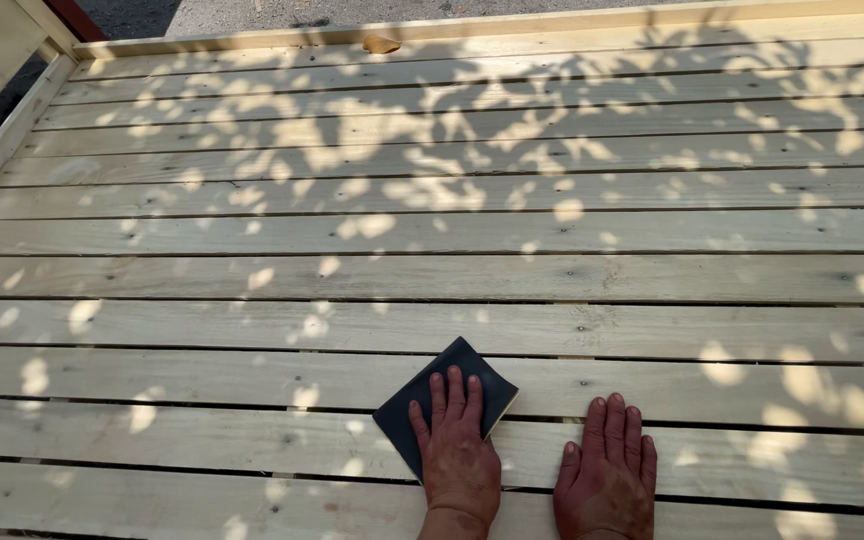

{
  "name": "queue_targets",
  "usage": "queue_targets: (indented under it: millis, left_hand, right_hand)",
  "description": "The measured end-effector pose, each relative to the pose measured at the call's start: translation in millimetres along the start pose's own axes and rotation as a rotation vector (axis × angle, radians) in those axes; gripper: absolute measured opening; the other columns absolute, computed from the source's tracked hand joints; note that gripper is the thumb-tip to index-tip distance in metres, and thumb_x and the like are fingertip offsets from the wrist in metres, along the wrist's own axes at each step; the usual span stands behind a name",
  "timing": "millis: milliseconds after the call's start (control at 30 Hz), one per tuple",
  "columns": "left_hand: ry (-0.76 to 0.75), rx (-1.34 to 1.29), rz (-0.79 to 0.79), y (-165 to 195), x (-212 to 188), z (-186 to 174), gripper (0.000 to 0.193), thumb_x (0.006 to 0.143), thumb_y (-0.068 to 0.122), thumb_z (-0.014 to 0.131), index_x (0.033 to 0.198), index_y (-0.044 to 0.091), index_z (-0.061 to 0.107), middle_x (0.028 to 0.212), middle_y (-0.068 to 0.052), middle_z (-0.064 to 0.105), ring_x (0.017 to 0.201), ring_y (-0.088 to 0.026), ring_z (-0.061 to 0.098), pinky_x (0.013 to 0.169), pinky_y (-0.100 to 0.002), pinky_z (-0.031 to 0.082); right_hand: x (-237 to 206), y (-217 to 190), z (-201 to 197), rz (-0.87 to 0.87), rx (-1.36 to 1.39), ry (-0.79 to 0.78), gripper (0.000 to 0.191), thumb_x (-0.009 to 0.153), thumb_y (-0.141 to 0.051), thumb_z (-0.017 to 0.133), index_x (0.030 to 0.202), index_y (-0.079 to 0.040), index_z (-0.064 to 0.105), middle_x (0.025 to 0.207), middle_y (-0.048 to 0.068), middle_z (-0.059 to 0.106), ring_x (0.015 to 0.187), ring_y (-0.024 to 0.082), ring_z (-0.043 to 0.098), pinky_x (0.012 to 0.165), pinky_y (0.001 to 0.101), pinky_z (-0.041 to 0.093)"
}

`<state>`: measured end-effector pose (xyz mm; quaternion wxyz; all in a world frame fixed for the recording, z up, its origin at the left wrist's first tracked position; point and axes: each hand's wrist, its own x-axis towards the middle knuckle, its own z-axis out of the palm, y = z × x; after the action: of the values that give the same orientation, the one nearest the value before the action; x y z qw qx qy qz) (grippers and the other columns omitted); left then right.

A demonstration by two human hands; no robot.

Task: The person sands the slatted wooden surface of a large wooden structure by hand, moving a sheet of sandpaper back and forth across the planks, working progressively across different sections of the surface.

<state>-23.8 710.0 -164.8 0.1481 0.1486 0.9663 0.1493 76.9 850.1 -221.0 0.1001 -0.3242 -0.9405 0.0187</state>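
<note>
A dark grey sheet of sandpaper [452,378] lies flat on a pale wooden slatted platform [432,230], near its front edge. My left hand [457,450] presses flat on the sandpaper, fingers together and pointing away from me, covering its near half. My right hand [607,475] rests palm down on a bare plank just to the right, fingers spread slightly, holding nothing. Both hands are dusty and reddish.
The platform is made of several long horizontal planks with narrow gaps and is dappled with leaf shadow. A raised wooden rail [12,130] runs along the left side and another along the far edge [552,20]. A dry leaf [381,44] lies by the far rail. Dark ground shows beyond.
</note>
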Motion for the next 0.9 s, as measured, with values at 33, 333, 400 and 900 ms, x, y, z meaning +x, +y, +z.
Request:
queue_targets:
  millis: [33, 333, 400, 900]
  left_hand:
    - [-0.068, -0.035, 0.058, 18.4, -7.7, 9.8, 0.074, 0.092, 0.009, 0.056, 0.16, 0.02, 0.029, 0.172, -0.002, 0.012, 0.156, -0.024, 0.002, 0.123, -0.055, -0.005]
    - [0.261, 0.132, -0.153, -145.5, 29.1, -75.7, 0.055, 0.099, 0.025, 0.051, 0.153, 0.029, 0.041, 0.166, 0.004, 0.028, 0.154, -0.019, 0.022, 0.121, -0.052, 0.018]
    - [0.267, 0.143, -0.282, -148.7, 29.0, -79.6, 0.057, 0.099, 0.027, 0.052, 0.155, 0.026, 0.04, 0.167, 0.001, 0.026, 0.154, -0.022, 0.02, 0.121, -0.054, 0.019]
    - [0.111, 0.176, -0.088, -105.8, -11.4, -67.2, 0.063, 0.098, 0.015, 0.047, 0.158, 0.03, 0.034, 0.17, 0.006, 0.02, 0.157, -0.016, 0.016, 0.124, -0.046, 0.013]
  right_hand:
    - [-0.4, 0.0, -0.8, 0.013, -0.016, -0.029, 0.07, 0.095, -0.042, 0.035, 0.158, -0.016, 0.022, 0.166, 0.007, 0.021, 0.154, 0.026, 0.015, 0.124, 0.0455, 0.01]
    - [-2.1, -0.8, -2.9, -0.045, 0.052, 0.053, 0.068, 0.097, -0.039, 0.032, 0.159, -0.013, 0.02, 0.166, 0.009, 0.019, 0.154, 0.026, 0.012, 0.123, 0.0445, 0.007]
    - [-2.6, -1.4, -5.8, -0.05, 0.05, 0.056, 0.068, 0.097, -0.039, 0.031, 0.159, -0.012, 0.02, 0.165, 0.009, 0.019, 0.153, 0.026, 0.011, 0.123, 0.0443, 0.006]
    - [10.6, 79.9, -20.4, -0.072, 0.089, 0.031, 0.058, 0.102, -0.035, 0.037, 0.158, -0.02, 0.034, 0.166, 0.002, 0.028, 0.155, 0.023, 0.022, 0.125, 0.0403, 0.016]
